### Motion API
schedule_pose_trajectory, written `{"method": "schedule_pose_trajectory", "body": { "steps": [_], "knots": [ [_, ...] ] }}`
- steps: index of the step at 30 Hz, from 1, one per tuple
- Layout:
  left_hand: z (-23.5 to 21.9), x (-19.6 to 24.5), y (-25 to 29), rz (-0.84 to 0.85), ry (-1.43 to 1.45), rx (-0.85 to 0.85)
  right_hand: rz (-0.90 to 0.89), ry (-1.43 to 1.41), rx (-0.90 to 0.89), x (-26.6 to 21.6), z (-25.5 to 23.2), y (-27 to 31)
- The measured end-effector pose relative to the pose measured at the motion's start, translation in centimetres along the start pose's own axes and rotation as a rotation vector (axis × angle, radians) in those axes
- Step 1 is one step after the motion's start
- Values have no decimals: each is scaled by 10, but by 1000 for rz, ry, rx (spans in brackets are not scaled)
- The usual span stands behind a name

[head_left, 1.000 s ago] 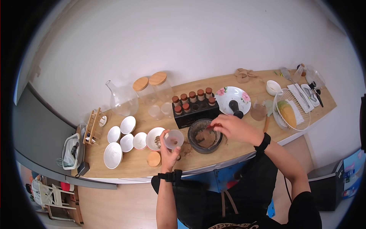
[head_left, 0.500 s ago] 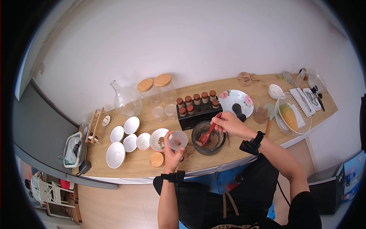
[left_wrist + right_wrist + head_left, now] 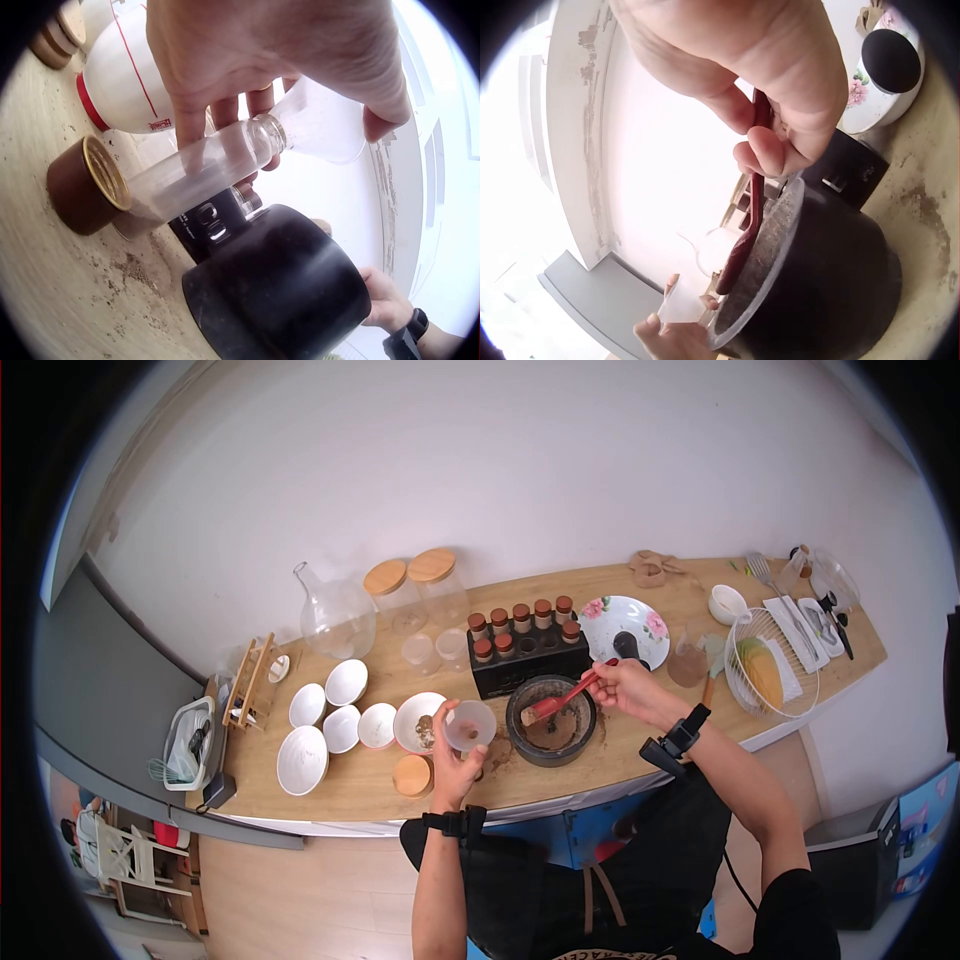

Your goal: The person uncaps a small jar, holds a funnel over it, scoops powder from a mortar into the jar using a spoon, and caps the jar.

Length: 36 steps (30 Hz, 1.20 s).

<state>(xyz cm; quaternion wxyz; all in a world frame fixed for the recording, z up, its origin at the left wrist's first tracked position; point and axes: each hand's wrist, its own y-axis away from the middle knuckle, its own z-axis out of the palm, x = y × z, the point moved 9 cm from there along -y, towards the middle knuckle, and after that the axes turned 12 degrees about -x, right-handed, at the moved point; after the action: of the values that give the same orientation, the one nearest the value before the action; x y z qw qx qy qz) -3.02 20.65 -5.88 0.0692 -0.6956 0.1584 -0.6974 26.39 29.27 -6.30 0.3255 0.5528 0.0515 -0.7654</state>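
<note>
My left hand (image 3: 455,772) curls its fingers round a small clear bottle (image 3: 196,171) with a translucent funnel (image 3: 469,726) in its neck. Grey-brown powder lies in the bottle's lower part; a brown cap (image 3: 84,186) sits beside its base. Right of this stands a dark stone mortar (image 3: 550,756) with brown powder inside. My right hand (image 3: 638,694) pinches the handle of a red spoon (image 3: 562,701). In the right wrist view, the spoon (image 3: 740,256) slants down at the rim of the mortar (image 3: 832,277); brown powder shows on it in the head view.
Behind the mortar stands a black rack (image 3: 530,667) of capped bottles. White bowls (image 3: 302,760) and a round wooden lid (image 3: 412,775) lie to the left. A floral plate (image 3: 645,622) with a black pestle and a wire basket (image 3: 790,705) are to the right. Powder is spilled around the mortar.
The spoon has come up from the powder inside the mortar to about rim height, and my right hand has shifted a little to the right. My left hand keeps its hold.
</note>
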Motion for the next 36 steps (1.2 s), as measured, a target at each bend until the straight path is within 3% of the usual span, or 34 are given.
{"method": "schedule_pose_trajectory", "body": {
  "steps": [4, 11, 13, 15, 17, 24, 31, 33, 34, 36],
  "knots": [
    [-1, -3, 0, 5, 16, -3, -7, -31, -7, -24, 18, 4],
    [0, -5, -1, -28, 51, -19, -101, 130, -162, -45, 96, -3],
    [4, 1, -3, 19, 108, -26, -345, 615, -152, -64, 135, 13],
    [4, -2, -4, 14, 124, -36, -676, 1021, -262, -71, 174, 33],
    [4, -2, -4, 6, 143, -46, -643, 1077, -329, -68, 187, 41],
    [0, -4, -3, 11, 52, -33, -631, 1105, -328, -75, 178, 46],
    [1, -2, -2, -7, 40, -37, -539, 677, -61, -97, 99, 57],
    [0, -4, -1, -17, 44, -31, -486, 887, 28, -93, 78, 60],
    [0, -6, -1, -25, 44, -29, -485, 889, 32, -92, 77, 61],
    [-1, -8, -1, -21, 47, -25, -490, 1188, -36, -82, 94, 65]
  ]
}}
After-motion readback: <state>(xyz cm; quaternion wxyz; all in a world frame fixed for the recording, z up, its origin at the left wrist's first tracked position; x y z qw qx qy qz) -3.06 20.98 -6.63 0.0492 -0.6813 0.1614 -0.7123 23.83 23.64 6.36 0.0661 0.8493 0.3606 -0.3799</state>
